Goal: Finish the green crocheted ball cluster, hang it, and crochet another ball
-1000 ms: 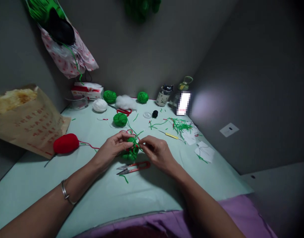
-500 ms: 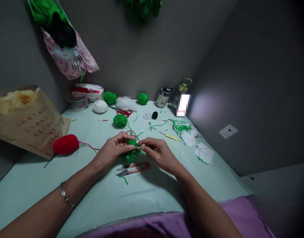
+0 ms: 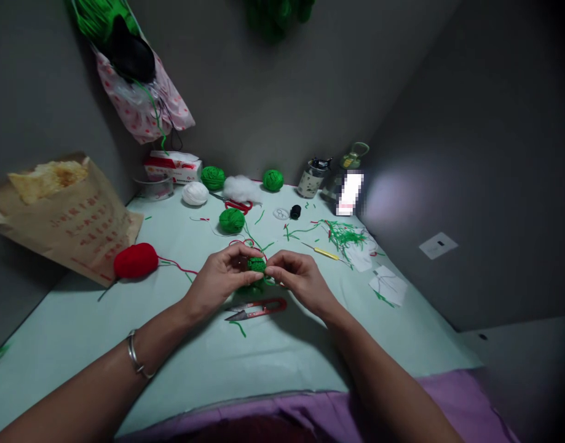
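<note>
Between my two hands is a small green crocheted piece point(image 3: 256, 264), above the table's middle. My left hand point(image 3: 224, 271) grips it from the left, thumb below and fingers above. At its right edge my right hand point(image 3: 297, 275) is pinched, thumb against forefinger; what lies in that pinch is too small to make out. Part of the piece hangs below the left thumb in shadow. Just under the hands lie thread snips point(image 3: 264, 306) with orange handles, blades pointing left. A short green yarn scrap point(image 3: 238, 328) is beside their tips.
A red yarn ball point(image 3: 136, 261) rests by a paper bag point(image 3: 74, 227) on the left. Behind my hands are a green yarn ball point(image 3: 232, 221), red-handled scissors point(image 3: 238, 205) and white stuffing point(image 3: 242, 189). To the right lie a yellow-handled crochet hook point(image 3: 326, 253) and green yarn clippings point(image 3: 347, 235).
The green crocheted piece has been turned in my hands, so its red bit and loops no longer show. The whole view has shifted slightly, with things appearing further right.
</note>
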A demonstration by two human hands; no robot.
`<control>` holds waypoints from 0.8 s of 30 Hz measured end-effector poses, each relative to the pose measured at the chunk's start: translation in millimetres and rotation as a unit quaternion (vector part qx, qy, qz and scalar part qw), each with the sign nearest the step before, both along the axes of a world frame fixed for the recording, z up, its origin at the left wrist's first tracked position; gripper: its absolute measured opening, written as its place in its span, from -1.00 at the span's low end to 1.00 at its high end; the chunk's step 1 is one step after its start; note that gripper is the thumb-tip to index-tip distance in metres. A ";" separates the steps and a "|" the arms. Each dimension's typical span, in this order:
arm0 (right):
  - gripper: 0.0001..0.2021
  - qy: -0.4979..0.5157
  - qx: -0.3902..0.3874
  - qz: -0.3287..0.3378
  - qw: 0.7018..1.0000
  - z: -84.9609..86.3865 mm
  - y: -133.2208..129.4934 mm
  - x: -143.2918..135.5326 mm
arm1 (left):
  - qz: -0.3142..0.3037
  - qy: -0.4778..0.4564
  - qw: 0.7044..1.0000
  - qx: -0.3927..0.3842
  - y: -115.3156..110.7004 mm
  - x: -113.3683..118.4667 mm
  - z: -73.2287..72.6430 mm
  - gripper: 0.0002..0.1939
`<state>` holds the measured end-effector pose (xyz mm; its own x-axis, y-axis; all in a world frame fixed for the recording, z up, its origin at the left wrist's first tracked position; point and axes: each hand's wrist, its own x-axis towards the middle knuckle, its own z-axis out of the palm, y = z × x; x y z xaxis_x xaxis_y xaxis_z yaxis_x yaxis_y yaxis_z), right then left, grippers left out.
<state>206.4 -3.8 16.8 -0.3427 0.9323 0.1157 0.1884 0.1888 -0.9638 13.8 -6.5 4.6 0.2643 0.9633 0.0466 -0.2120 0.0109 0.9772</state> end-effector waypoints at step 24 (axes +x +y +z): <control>-0.79 0.043 -0.112 0.071 0.990 5.8 2.1 6.6 | 0.000 -0.003 0.999 -0.036 1.8 0.0 -7.7 -0.69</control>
